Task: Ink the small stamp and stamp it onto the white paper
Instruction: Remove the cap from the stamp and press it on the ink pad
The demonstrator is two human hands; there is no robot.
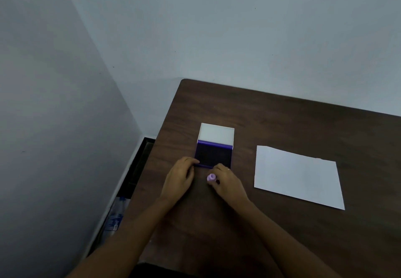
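Observation:
An ink pad [213, 155] lies open on the dark wooden table [282, 121], its dark purple pad facing up and its white lid [216, 135] tilted back behind it. My left hand [180, 175] rests at the pad's front left corner, fingertips touching its edge. My right hand [227, 181] sits just in front of the pad and grips a small lilac stamp [211, 177], whose round top shows beside my fingers. The white paper [297, 175] lies flat to the right, apart from both hands.
The table's left edge runs close to a grey wall corner. In the gap beside it, on the floor, lies a plastic bottle [116, 214]. The wall also stands right behind the table's far edge.

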